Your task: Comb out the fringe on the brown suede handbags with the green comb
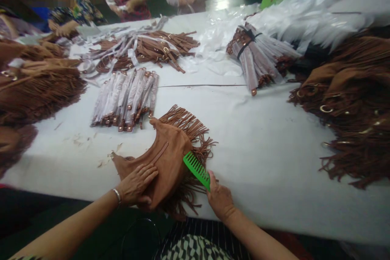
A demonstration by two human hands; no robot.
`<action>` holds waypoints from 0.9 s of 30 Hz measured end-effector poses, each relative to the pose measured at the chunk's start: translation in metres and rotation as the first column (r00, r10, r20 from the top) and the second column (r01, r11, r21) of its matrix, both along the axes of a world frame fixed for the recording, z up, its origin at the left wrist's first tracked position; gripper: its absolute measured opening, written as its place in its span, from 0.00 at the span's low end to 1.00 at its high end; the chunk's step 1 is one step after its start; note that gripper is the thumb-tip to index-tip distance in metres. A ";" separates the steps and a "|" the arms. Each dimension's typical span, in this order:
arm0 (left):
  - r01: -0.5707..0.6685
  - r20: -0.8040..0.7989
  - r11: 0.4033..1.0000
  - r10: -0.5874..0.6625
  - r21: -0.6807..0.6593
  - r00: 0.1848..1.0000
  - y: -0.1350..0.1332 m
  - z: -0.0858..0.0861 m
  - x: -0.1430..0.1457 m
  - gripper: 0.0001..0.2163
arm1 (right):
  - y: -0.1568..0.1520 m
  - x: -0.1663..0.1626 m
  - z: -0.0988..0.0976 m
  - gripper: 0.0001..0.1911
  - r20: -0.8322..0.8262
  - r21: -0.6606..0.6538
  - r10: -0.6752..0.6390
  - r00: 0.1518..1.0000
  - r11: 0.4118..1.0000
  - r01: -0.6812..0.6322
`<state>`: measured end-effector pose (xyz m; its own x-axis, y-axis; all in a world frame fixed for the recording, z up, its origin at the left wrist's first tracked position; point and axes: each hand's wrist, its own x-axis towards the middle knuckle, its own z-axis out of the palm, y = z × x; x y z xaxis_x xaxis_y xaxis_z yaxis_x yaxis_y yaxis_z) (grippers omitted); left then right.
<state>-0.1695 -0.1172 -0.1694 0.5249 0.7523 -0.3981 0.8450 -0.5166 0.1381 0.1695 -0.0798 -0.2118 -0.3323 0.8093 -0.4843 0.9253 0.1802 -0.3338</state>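
Observation:
A brown suede-like bag [172, 146] with long fringe [190, 124] lies on the white table in front of me, its two pointed ends toward the left. My left hand [137, 183] rests flat on the bag's lower left part, fingers stretched out beside a narrow strip on its surface. In my right hand [221, 199] is a green wide-toothed comb [196, 169], gripped by its end. The comb's teeth point up and right, over the fringe at the bag's right edge. Part of the fringe lies hidden behind the comb and the bag.
Wrapped straps [124, 99] lie in a row beyond the bag, with loose brown straps [164, 46] behind. A banded strap bundle [251, 53] lies back right. Fringed brown bags are piled right [344, 101] and left [39, 85]. Several people stand across the table [274, 162].

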 end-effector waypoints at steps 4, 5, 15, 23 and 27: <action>0.017 -0.062 0.990 -0.026 -0.137 0.998 0.020 -0.012 0.032 0.13 | 0.039 0.020 0.000 0.29 -0.211 -0.013 -0.176 0.962 0.984 0.177; 0.010 -0.069 0.982 -0.023 -0.187 0.997 0.025 -0.014 0.039 0.11 | 0.052 0.030 0.001 0.26 -0.302 -0.032 -0.243 0.922 0.969 0.246; -0.441 -0.153 0.846 0.414 -0.299 0.897 0.083 0.034 0.117 0.21 | 0.076 0.161 0.005 0.16 -0.458 -0.316 -0.718 0.524 0.683 0.659; -0.618 0.166 0.549 0.808 -0.563 0.566 0.213 0.125 0.154 0.23 | 0.062 0.202 -0.003 0.18 -0.514 -0.349 -0.698 0.499 0.701 0.622; -0.656 0.134 0.446 0.873 -0.609 0.469 0.246 0.162 0.173 0.25 | 0.068 0.210 -0.003 0.16 -0.514 -0.461 -0.759 0.400 0.637 0.618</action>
